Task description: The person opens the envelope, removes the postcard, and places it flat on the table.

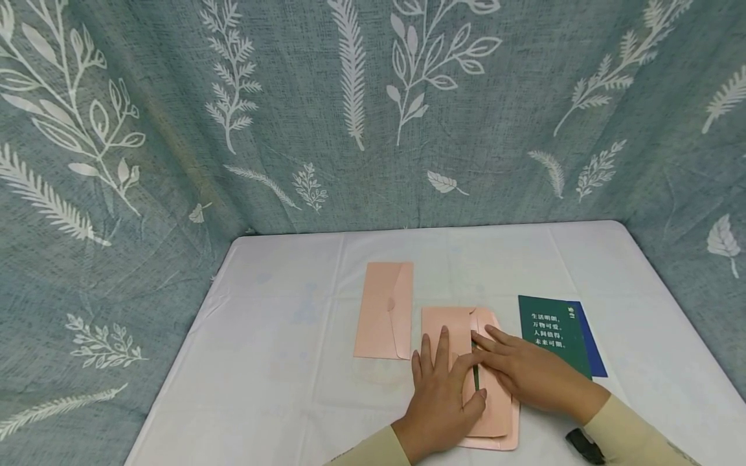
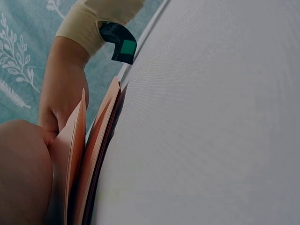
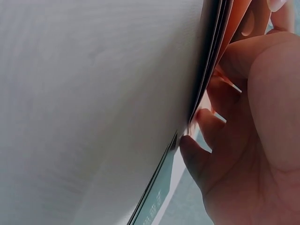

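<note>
A pink envelope (image 1: pixel 489 417) lies on a small pink stack, its flap side up. My left hand (image 1: pixel 440 395) rests on its left part, several fingers stretched out flat, with the index finger and thumb at the opening. Across the flap on the right, my right hand (image 1: pixel 524 369) presses with extended fingers. A narrow strip of a dark green card (image 1: pixel 476 378) shows in the gap between flap and body. The left wrist view catches the envelope's layers (image 2: pixel 70 150) edge-on, lifted and slightly apart. In the right wrist view, my fingers (image 3: pixel 194 154) touch the stack's edge.
Another pink envelope (image 1: pixel 375 310) lies to the left, farther back on the white-covered table (image 1: pixel 280 388). To the right, a green card with white writing (image 1: pixel 548 323) overlaps a blue card (image 1: pixel 593 349). A patterned curtain (image 1: pixel 373 181) hangs behind and at both sides.
</note>
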The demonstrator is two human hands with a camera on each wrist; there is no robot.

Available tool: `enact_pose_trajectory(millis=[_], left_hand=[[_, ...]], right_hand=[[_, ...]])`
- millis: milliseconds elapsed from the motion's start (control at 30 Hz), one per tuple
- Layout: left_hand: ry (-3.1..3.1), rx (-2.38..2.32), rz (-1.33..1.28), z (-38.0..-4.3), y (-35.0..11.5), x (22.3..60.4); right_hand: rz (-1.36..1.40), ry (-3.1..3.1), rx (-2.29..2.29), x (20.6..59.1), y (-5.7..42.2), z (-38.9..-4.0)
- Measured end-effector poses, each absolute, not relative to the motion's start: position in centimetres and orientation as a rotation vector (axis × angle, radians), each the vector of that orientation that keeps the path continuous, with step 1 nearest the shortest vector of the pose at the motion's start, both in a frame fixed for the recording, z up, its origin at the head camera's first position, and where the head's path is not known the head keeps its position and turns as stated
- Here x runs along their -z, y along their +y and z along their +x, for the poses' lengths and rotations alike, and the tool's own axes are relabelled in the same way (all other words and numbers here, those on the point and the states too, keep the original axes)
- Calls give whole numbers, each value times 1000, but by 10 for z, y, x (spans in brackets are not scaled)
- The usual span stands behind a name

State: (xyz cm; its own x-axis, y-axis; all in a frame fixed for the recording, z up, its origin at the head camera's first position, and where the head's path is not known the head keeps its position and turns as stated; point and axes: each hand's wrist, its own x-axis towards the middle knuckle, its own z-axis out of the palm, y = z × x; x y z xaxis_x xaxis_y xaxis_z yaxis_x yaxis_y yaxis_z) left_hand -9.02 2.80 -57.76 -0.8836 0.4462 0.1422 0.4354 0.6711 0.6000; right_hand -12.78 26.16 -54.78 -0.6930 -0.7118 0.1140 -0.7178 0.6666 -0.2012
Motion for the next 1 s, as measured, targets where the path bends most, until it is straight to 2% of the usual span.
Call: enact_pose_trajectory(millis=[1000], left_hand=[[2851, -1028, 750, -91, 29, 581]], right_hand=[[1206, -2806, -228, 548, 266, -120]])
